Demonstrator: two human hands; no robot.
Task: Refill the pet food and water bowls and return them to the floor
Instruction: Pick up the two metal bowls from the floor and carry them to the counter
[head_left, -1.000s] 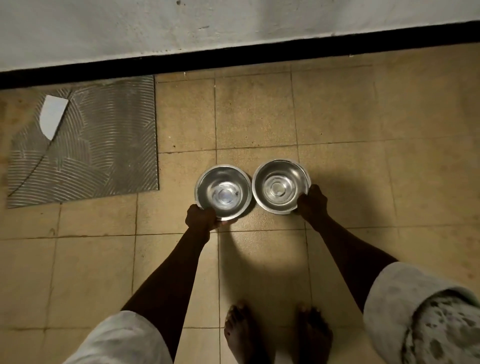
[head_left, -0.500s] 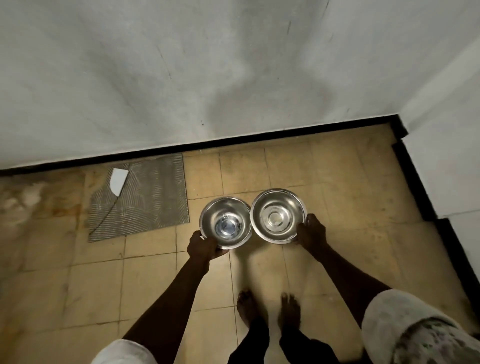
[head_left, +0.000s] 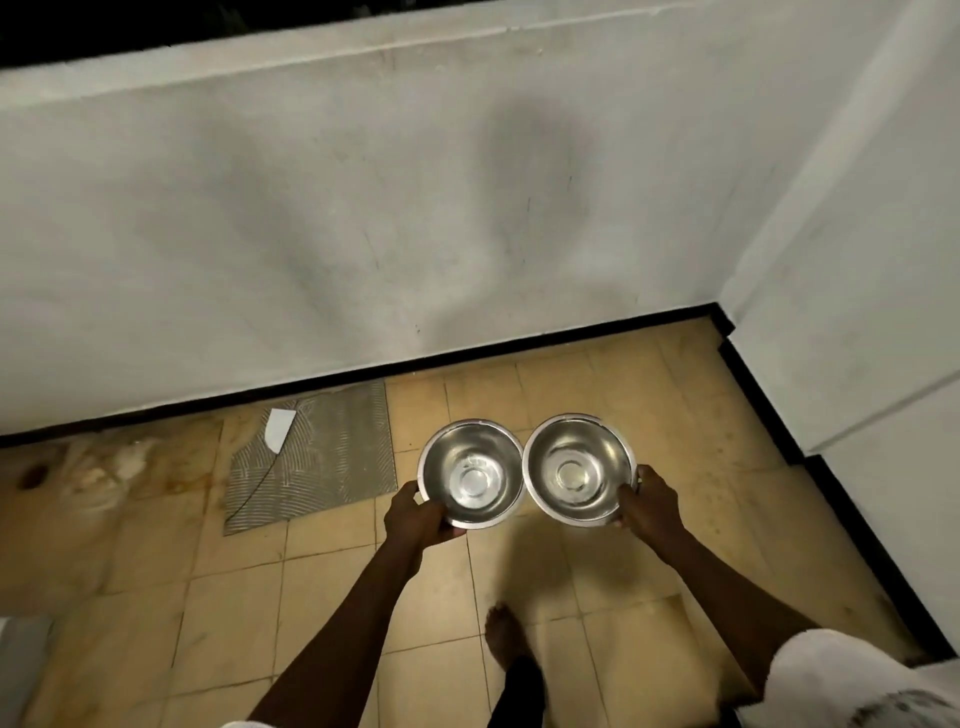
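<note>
Two shiny steel bowls are held side by side above the tiled floor, their rims nearly touching. My left hand grips the near-left rim of the left bowl. My right hand grips the near-right rim of the right bowl. Both bowls look empty, with only reflections on their bottoms. They are tilted slightly toward me.
A white wall with a black skirting runs across ahead, and a second wall closes the right side. A grey bare patch of missing tile with a white shard lies at the left. My bare foot stands below the bowls.
Both bowls have come up off the floor in my hands. My view has risen and pulled back, so more wall and the right corner show.
</note>
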